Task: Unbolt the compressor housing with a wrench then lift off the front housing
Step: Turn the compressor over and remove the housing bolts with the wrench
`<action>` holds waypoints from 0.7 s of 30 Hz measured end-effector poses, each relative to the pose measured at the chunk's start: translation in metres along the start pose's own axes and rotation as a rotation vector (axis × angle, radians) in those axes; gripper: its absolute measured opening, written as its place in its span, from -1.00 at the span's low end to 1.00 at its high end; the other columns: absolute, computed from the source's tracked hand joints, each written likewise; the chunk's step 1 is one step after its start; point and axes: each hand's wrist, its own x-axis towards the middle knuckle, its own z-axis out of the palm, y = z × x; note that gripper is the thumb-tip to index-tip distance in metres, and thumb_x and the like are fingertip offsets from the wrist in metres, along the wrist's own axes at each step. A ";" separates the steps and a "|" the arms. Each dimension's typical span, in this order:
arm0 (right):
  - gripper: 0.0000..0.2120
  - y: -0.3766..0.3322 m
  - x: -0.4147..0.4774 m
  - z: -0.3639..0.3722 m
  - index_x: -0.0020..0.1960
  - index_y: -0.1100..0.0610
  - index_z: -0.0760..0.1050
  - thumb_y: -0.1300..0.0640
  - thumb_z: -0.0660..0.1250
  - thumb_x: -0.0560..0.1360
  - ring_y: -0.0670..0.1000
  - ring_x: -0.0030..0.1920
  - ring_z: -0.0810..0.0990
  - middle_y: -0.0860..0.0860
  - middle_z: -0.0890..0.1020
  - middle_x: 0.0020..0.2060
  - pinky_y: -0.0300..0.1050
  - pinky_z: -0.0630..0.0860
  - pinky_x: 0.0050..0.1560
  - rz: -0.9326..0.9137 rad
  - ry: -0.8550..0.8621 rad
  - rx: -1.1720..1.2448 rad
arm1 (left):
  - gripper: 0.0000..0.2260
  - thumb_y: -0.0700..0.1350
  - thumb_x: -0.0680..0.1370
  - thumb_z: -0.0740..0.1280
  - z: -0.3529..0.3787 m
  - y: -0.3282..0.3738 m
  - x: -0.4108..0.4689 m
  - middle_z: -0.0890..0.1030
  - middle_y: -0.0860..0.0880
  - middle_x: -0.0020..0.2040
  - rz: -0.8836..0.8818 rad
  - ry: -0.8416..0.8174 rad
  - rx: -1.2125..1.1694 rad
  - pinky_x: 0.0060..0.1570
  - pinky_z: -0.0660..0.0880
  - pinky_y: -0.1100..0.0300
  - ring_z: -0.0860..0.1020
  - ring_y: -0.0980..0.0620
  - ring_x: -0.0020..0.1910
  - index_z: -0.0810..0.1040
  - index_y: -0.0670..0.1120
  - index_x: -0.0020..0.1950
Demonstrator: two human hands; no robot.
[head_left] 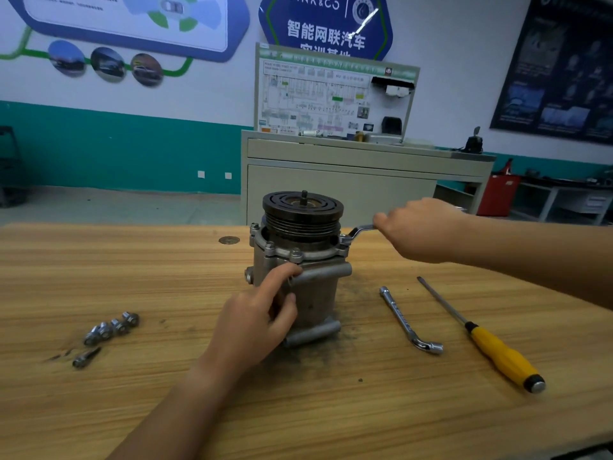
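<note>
A grey metal compressor (315, 297) stands upright in the middle of the wooden table (132, 410), with a black ribbed pulley (302, 210) on top. Bolt heads (296, 253) show around the flange of the front housing (282, 250). My left hand (257, 322) grips the compressor body from the front, index finger up near the flange. My right hand (421, 229) is closed around the handle of a silver wrench (360, 230). The wrench's head sits on a bolt at the flange's right side.
Several loose bolts (111, 328) lie at the left of the table, one more bolt (85, 357) nearer me. An L-shaped socket wrench (409, 322) and a yellow-handled screwdriver (487, 343) lie to the right. A beige cabinet (348, 180) with a training board stands behind.
</note>
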 end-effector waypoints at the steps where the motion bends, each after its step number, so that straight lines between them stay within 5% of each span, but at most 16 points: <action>1: -0.82 0.000 0.011 0.003 0.16 0.16 0.30 0.26 0.10 0.57 -0.04 -0.37 0.41 -0.01 0.41 -0.33 -0.20 0.36 -0.42 -0.010 0.017 0.003 | -0.71 -0.17 0.49 0.32 0.000 -0.001 0.000 0.49 0.06 -0.44 0.003 0.000 0.003 -0.55 0.37 0.18 0.41 0.13 -0.54 0.50 -0.03 0.22; 3: -0.75 -0.007 0.031 0.008 0.21 0.19 0.32 0.32 0.11 0.54 0.06 -0.14 0.52 0.08 0.53 -0.13 -0.09 0.51 -0.18 -0.030 0.098 0.045 | -0.70 -0.09 0.48 0.26 -0.001 -0.002 0.000 0.52 0.03 -0.43 0.004 0.003 0.003 -0.53 0.38 0.19 0.45 0.09 -0.52 0.46 0.08 0.21; 7: -0.69 -0.014 0.048 0.018 0.27 0.19 0.33 0.32 0.14 0.54 0.08 0.13 0.49 0.11 0.54 0.12 -0.11 0.43 0.08 -0.093 0.260 0.073 | -0.71 -0.02 0.49 0.22 -0.001 0.000 0.000 0.57 0.00 -0.36 -0.007 -0.003 -0.010 -0.52 0.46 0.10 0.50 0.07 -0.48 0.46 0.09 0.21; 10: -0.75 0.002 0.035 0.014 0.26 0.20 0.36 0.24 0.12 0.58 0.08 -0.07 0.54 0.11 0.57 -0.03 -0.06 0.50 -0.05 -0.004 0.354 0.133 | -0.69 -0.09 0.48 0.24 -0.001 0.001 0.000 0.55 -0.01 -0.39 -0.012 -0.007 0.006 -0.55 0.46 0.05 0.48 0.06 -0.51 0.50 -0.04 0.22; 12: -0.75 0.017 0.019 0.005 0.23 0.24 0.37 0.16 0.08 0.61 0.12 -0.29 0.47 0.13 0.52 -0.24 0.06 0.49 -0.25 0.173 0.501 0.376 | -0.69 -0.10 0.49 0.25 0.000 0.001 0.000 0.55 -0.02 -0.40 -0.016 -0.012 0.003 -0.54 0.46 0.05 0.48 0.05 -0.51 0.50 -0.05 0.23; 15: -0.74 0.022 -0.010 -0.014 0.22 0.22 0.35 0.11 0.06 0.61 0.13 -0.37 0.43 0.08 0.46 -0.35 0.01 0.39 -0.34 0.285 0.629 0.731 | -0.68 -0.08 0.48 0.24 0.001 0.001 0.000 0.55 -0.04 -0.40 -0.029 -0.009 0.002 -0.52 0.47 0.04 0.49 0.04 -0.50 0.49 -0.05 0.23; 21: -0.77 -0.012 -0.052 -0.022 0.22 0.03 0.35 0.05 0.04 0.61 -0.09 -0.41 0.41 -0.06 0.43 -0.37 -0.20 0.39 -0.44 0.145 0.109 0.396 | -0.70 -0.12 0.50 0.26 0.001 0.003 -0.001 0.52 0.02 -0.41 -0.022 -0.009 0.012 -0.56 0.45 0.12 0.47 0.08 -0.51 0.48 -0.04 0.23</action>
